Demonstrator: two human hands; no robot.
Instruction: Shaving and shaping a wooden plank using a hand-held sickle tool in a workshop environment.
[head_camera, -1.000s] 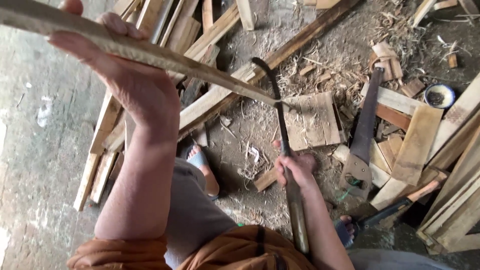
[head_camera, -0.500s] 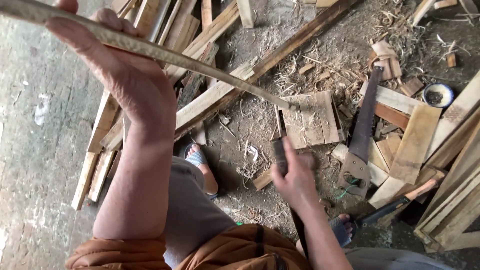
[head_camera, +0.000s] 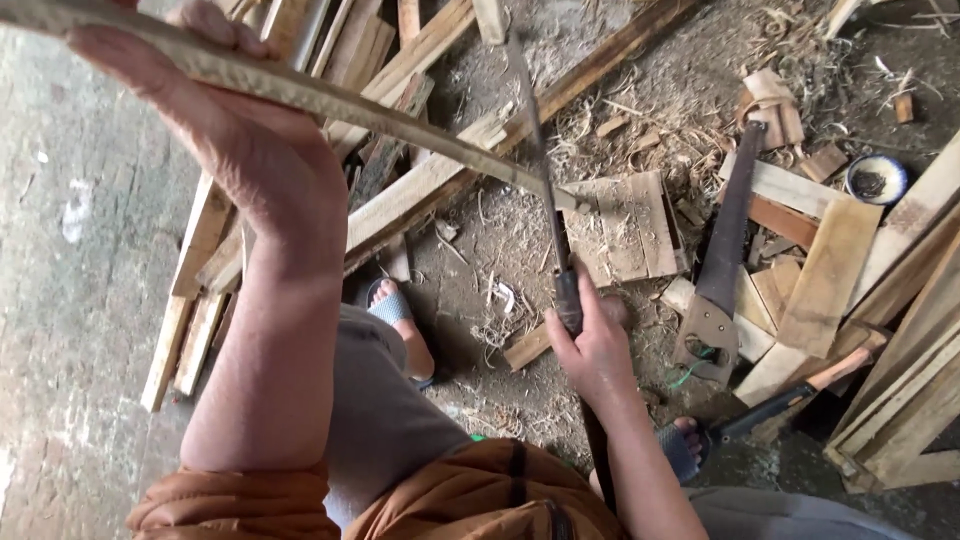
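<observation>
My left hand (head_camera: 215, 120) grips a long thin wooden stick (head_camera: 330, 98) that slants from the upper left down to its tip over a wooden chopping block (head_camera: 625, 225). My right hand (head_camera: 592, 345) is closed on the handle of a long dark blade (head_camera: 540, 165), a machete-like knife. The blade points up and away and crosses the stick near its lower end. My knee and sandalled foot (head_camera: 395, 310) are below the stick.
A handsaw (head_camera: 722, 265) lies right of the block. Planks and offcuts (head_camera: 830, 270) are piled at right and upper left. Wood shavings cover the dirt floor. A small round bowl (head_camera: 876, 180) sits at far right. A hammer-like tool (head_camera: 800, 390) lies by my right foot.
My right hand has swung the blade upward, from lying low along my arm to standing against the stick. The left hand has kept the stick nearly still.
</observation>
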